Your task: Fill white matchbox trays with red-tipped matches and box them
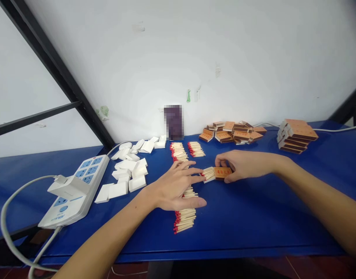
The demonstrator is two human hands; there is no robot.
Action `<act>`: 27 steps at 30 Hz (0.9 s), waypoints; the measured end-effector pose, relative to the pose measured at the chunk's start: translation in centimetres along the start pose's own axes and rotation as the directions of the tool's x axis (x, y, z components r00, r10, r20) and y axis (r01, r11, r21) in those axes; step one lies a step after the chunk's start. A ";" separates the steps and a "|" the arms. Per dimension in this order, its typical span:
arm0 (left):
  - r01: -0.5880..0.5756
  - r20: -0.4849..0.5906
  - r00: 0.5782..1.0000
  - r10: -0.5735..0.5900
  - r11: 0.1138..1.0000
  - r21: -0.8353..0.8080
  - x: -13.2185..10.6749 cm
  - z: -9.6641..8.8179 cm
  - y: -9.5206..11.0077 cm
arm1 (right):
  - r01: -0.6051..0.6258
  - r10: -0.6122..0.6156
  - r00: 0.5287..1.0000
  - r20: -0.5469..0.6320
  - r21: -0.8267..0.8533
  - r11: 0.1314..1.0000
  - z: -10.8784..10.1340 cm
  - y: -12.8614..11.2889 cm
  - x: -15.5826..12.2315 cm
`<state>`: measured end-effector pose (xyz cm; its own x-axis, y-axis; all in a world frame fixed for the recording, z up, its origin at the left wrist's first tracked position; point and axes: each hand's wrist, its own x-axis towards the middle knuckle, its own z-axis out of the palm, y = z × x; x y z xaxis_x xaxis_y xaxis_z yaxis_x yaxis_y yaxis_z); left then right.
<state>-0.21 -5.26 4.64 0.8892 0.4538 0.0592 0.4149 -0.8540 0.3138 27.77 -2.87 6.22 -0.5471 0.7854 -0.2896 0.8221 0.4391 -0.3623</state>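
Observation:
Between my hands lies a matchbox, its orange sleeve (222, 173) partly over a white inner tray (209, 179) filled with red-tipped matches (207, 174). My right hand (237, 166) grips the sleeve between thumb and fingers. Fingers spread, my left hand (178, 185) reaches over the match piles, its fingertips at the tray's left end. Loose matches lie in piles beyond it (178, 151), to the right of that (196, 149), and nearer me (185, 220). My left hand hides part of the middle matches.
White empty-looking trays (137, 167) are scattered at left, beside a white power strip (86, 186) with an adapter and cables. A heap of orange matchbox sleeves (233, 131) sits against the wall. Stacked matchboxes (297, 135) stand at right. A blurred dark panel (174, 123) leans at the wall.

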 end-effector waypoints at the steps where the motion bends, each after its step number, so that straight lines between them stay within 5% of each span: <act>1: 0.004 0.007 1.000 -0.004 1.000 0.008 0.0 0.0 0.0 | 0.009 -0.009 1.000 -0.008 0.003 1.000 0.0 0.1 0.0; 14: 0.017 0.008 1.000 -0.017 0.998 0.065 0.0 0.2 0.2 | 0.061 -0.060 0.997 -0.042 0.022 0.998 -0.1 1.0 0.4; 27: 0.005 0.008 1.000 -0.006 0.995 0.098 -0.1 0.2 0.6 | 0.028 -0.030 0.999 0.020 0.075 0.997 0.2 -1.1 0.2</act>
<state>0.03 -5.86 4.60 0.8883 0.4565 0.0494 0.4362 -0.8726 0.2195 26.71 -3.25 6.38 -0.5742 0.7631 -0.2966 0.7924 0.4269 -0.4357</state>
